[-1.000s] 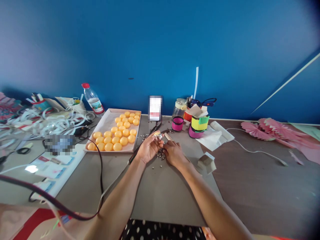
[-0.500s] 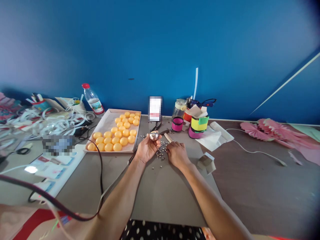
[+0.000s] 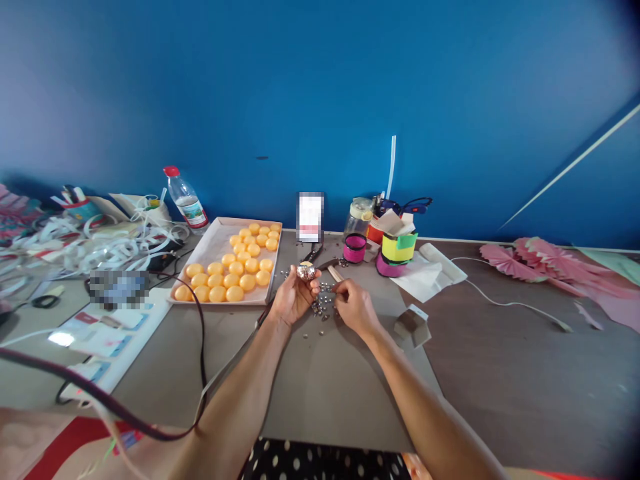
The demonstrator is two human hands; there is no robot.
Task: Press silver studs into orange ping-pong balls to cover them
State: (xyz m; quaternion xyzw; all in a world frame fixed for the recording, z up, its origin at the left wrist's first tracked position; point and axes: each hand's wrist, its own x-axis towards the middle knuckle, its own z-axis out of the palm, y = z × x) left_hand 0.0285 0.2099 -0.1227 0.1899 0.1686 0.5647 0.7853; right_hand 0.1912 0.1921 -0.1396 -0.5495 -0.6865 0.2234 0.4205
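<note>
My left hand [image 3: 293, 298] is raised a little off the table, fingers closed round a small ball covered in shiny silver beads [image 3: 306, 271]. My right hand [image 3: 354, 307] hovers just right of it with thumb and fingers pinched together; what they hold is too small to make out. Between the hands, loose silver beads [image 3: 323, 305] lie scattered on the grey mat [image 3: 320, 380]. A wooden stick [image 3: 335, 273] lies just behind the beads.
A tray [image 3: 206, 248] of several orange balls stands at the left, a water bottle [image 3: 186, 197] behind it. Colourful tape rolls and a jar [image 3: 359, 216] crowd the back. A small box [image 3: 413, 325] sits right of my hand. A black cable [image 3: 200, 333] crosses the left side; pink paper fans [image 3: 540, 263] lie far right.
My right hand drew away from the beaded ball, dipped to the loose beads, then lifted slightly in a pinch. My left hand kept the ball and turned it a little.
</note>
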